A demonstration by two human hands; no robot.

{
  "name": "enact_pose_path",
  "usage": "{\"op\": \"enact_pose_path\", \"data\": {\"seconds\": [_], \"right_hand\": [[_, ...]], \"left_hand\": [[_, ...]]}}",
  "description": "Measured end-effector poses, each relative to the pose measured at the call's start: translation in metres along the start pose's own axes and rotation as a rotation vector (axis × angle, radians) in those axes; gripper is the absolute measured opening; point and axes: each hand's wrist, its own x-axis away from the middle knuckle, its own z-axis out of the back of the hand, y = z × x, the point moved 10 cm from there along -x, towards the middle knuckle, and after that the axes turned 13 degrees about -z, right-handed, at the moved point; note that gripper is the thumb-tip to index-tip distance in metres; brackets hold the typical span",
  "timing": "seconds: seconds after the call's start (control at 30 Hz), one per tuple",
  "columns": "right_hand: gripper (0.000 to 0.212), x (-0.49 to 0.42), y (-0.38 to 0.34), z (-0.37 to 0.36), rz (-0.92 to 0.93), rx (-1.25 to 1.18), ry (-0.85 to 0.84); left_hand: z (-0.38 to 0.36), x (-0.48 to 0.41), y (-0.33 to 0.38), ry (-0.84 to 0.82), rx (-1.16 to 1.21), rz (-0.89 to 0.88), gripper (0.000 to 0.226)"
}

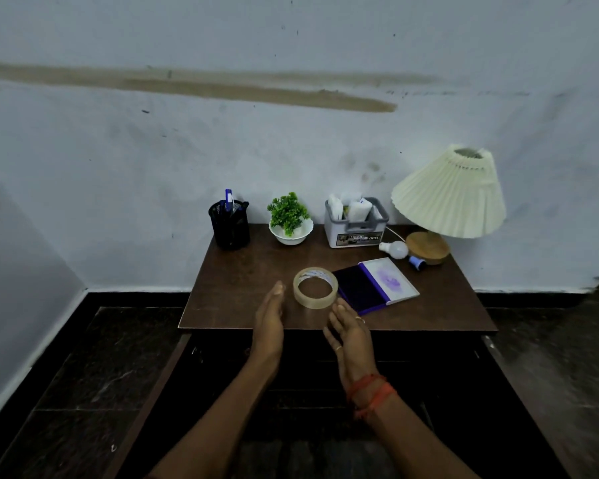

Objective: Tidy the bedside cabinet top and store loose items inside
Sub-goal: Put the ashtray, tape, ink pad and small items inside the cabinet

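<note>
A roll of clear tape [315, 288] lies flat near the front of the brown cabinet top [242, 288]. To its right lies an open purple stamp pad [374, 284]. A white bulb [395, 249] and a small blue stamp [417, 262] lie by the lamp base. My left hand [269, 318] hovers open just left of the tape, fingers straight. Just below and right of the tape is my right hand [348, 331], open, palm facing left, with rings on it. Neither hand touches the tape.
Along the back stand a black mesh pen holder [229, 223], a small green plant in a white bowl [289, 219], a grey caddy with white items [356, 221] and a pleated cream lamp [450, 197]. The cabinet's dark front [308, 382] sits below my wrists. A wall rises behind.
</note>
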Motion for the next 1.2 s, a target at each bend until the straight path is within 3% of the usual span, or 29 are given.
{"op": "enact_pose_path", "data": {"seconds": [0.4,0.5,0.57,1.2], "right_hand": [[0.043,-0.026,-0.009,-0.007,-0.028,0.016,0.014],[0.040,-0.027,-0.009,-0.006,-0.036,0.026,0.032],[0.039,-0.024,-0.009,-0.006,-0.045,0.036,0.035],[0.033,0.062,0.035,0.027,0.005,0.121,0.088]], "left_hand": [[-0.022,-0.063,-0.018,-0.052,-0.104,0.098,0.056],[-0.028,-0.060,-0.015,-0.049,-0.043,0.124,0.046],[-0.028,-0.052,-0.011,-0.032,-0.007,0.140,0.039],[0.018,0.080,0.008,0.122,0.251,0.112,0.048]]}}
